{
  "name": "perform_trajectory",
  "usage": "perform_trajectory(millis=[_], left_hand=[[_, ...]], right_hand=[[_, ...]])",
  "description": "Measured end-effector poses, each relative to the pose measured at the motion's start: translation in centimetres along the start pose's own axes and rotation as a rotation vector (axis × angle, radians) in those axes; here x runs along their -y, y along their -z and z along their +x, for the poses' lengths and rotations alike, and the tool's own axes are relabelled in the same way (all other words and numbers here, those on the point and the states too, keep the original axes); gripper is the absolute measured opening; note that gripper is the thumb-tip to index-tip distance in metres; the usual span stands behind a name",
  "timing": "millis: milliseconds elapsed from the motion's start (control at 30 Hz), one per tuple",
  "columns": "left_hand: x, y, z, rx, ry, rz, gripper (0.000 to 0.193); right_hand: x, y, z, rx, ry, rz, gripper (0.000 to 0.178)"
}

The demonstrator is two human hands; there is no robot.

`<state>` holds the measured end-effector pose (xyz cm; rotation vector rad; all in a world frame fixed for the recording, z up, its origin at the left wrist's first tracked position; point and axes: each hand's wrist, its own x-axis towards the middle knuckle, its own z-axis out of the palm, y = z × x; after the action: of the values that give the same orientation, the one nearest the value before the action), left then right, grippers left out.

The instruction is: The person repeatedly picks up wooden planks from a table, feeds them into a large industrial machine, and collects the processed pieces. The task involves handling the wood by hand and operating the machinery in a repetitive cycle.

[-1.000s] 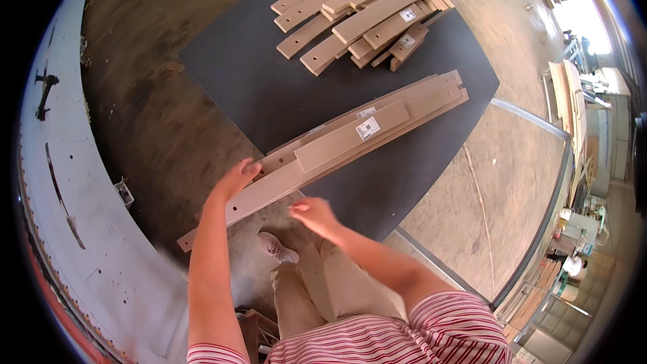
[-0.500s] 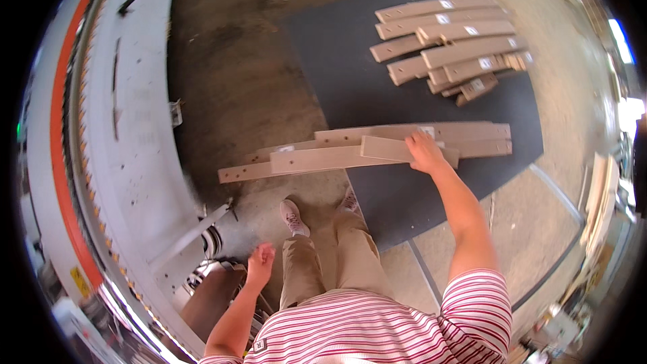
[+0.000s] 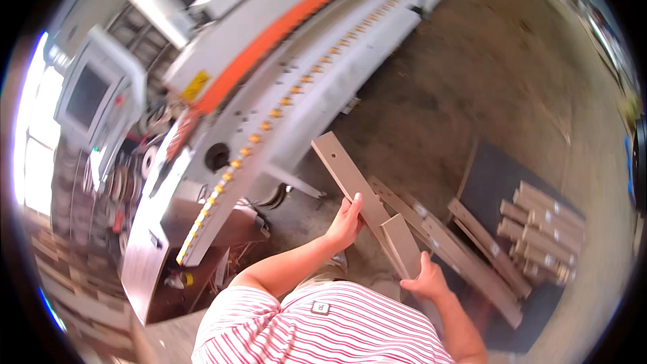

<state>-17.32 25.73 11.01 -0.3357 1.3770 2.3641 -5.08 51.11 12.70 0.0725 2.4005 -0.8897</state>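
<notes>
You are holding a long brown board (image 3: pixel 350 175) to the right of the machine (image 3: pixel 354 71), and its far end, with a small dark hole, is pointing toward that machine. A short brown board (image 3: pixel 402 244) is resting on top of it, lying farther from the machine than the hole. Your left hand (image 3: pixel 345 224) is the one staying closer to the machine; its fingers are closing around the long board's edge, with the thumb showing at the top. Your right hand (image 3: pixel 428 279), farther from the machine, is pinching the short board near its end; I cannot tell whether those fingers are also gripping the long board underneath.

More long boards (image 3: pixel 465 259) are lying beyond your hands, well apart from the machine. A dark sheet (image 3: pixel 495 168) is spreading over the floor to the right of the machine, and a pile of boards (image 3: pixel 547 239) with white labels is sitting there, farthest from it. Yellow rollers (image 3: pixel 276 113) are running in a row along the machine, an orange band (image 3: pixel 269 44) is stretching along its body, and a control panel (image 3: pixel 87 94) is standing to its left.
</notes>
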Motion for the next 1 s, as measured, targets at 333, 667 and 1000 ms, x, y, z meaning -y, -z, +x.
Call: perform_trajectory(millis=[333,667,1000], left_hand=[[-18.1,22.5,-0.2,-0.684,-0.426,-0.134,0.041],[-23.4,39.5,6.3,-0.906,-0.294,0.01,0.048],[-25.1,41.2,7.8,-1.262,-0.151,0.559,0.065]], right_hand=[[15.7,-0.7,2.8,0.117,0.247,-0.305,0.073],[23.6,-5.1,5.4,0.118,0.329,-0.343,0.066],[27.6,-5.8,6.3,0.217,0.293,-0.392,0.067]])
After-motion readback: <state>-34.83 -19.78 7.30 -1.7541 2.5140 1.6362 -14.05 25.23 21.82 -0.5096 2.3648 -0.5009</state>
